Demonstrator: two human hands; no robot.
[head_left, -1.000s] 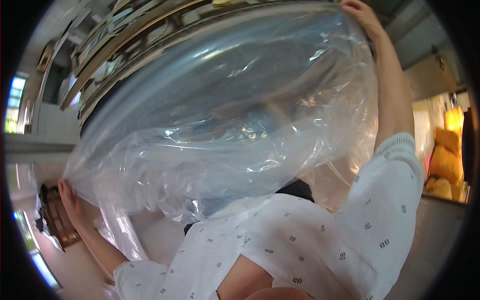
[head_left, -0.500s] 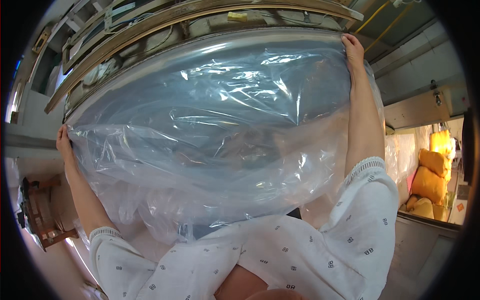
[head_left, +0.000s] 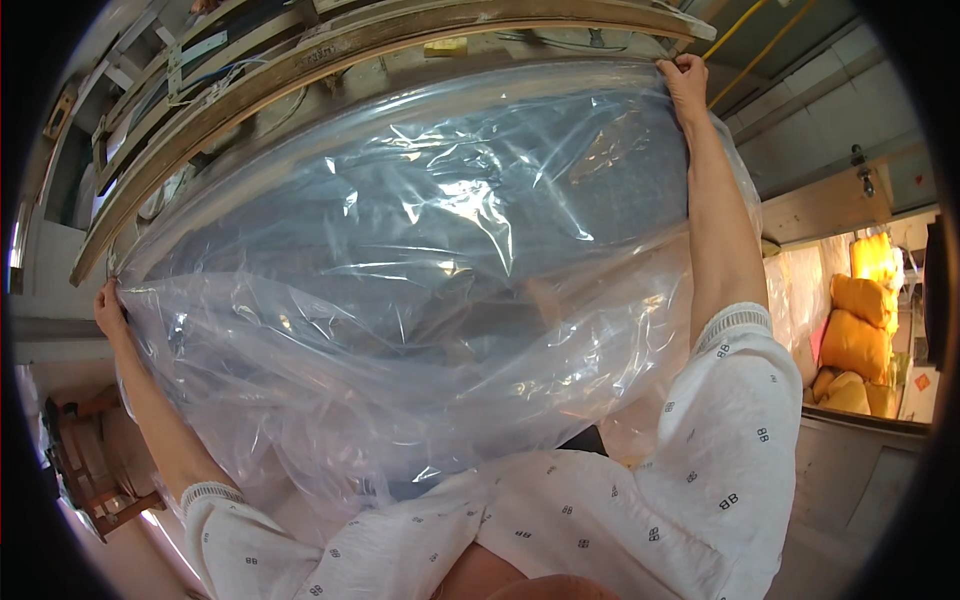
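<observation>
Since the earlier frame both arms have spread wider: the left hand (head_left: 108, 300) has risen from low at the left edge to mid-height, and the clear plastic bag (head_left: 420, 290) now hangs stretched flat rather than billowed.

I record the bag held up in front of the camera, spanning almost the whole view. Its long axis runs from lower left to upper right, along the line between the two hands. The right hand (head_left: 686, 82) is closed on the bag's top edge at the upper right corner, arm fully raised. The left hand is closed on the same edge at the far left, lower down. Both grips are at the extreme ends, so neither hand is nearer the middle; the film sags between them and gathers in folds toward the white patterned sleeves (head_left: 720, 470).

Behind the bag I note a long curved wooden beam (head_left: 330, 70) running roughly parallel to the stretched edge. Yellow sacks (head_left: 860, 340) sit well apart at the right.
</observation>
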